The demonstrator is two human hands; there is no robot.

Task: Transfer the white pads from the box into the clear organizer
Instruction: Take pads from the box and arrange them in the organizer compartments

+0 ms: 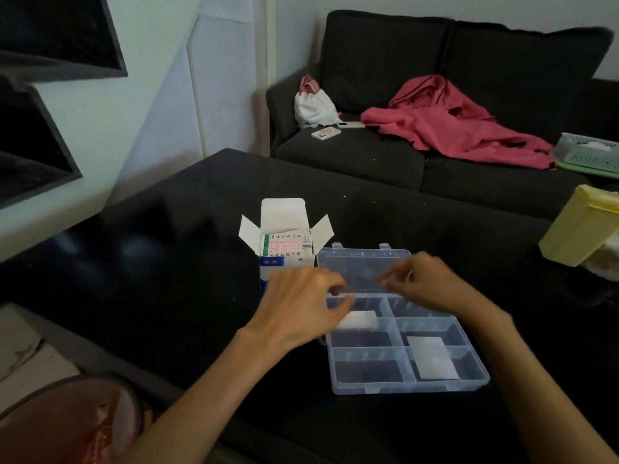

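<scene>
The open white and blue box stands on the black table, with printed packets showing inside it. To its right lies the clear organizer, its lid folded back. One white pad sits tilted in the middle-left compartment. Another white pad lies flat across the right compartments. My left hand hovers over the organizer's left edge with curled fingers just above the tilted pad. My right hand is over the lid hinge, fingertips drawn together. Both hands are motion-blurred, so any hold is unclear.
A pale yellow container stands at the table's right edge. Behind the table is a dark sofa with a pink garment, a white bag, phones and a green basket. A reddish round object is at the lower left.
</scene>
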